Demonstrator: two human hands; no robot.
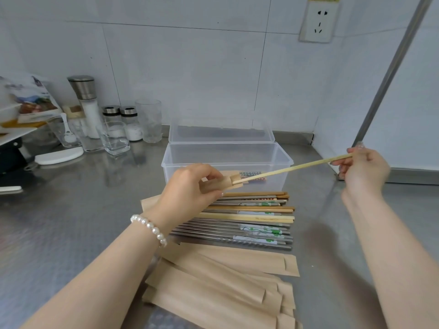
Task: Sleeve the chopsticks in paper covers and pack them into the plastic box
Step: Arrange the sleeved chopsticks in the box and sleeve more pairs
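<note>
My left hand [190, 186] grips a brown paper cover [228, 182] by its open end, in front of the clear plastic box [225, 160]. My right hand [365, 167] pinches the thick end of a pair of bamboo chopsticks [292, 169]; their tips sit just inside the cover's mouth. The box stands open with its lid tipped back, and something patterned shows through its front wall. On the steel counter lies a row of several loose chopsticks [249, 219], wooden and metal. Nearer to me is a pile of empty paper covers [221, 288].
Glasses, salt shakers and a grinder [86, 103] stand at the back left beside a white lid [59, 156] and a rack with packets. A tiled wall with a socket [318, 22] is behind. A metal post [389, 72] rises at the right.
</note>
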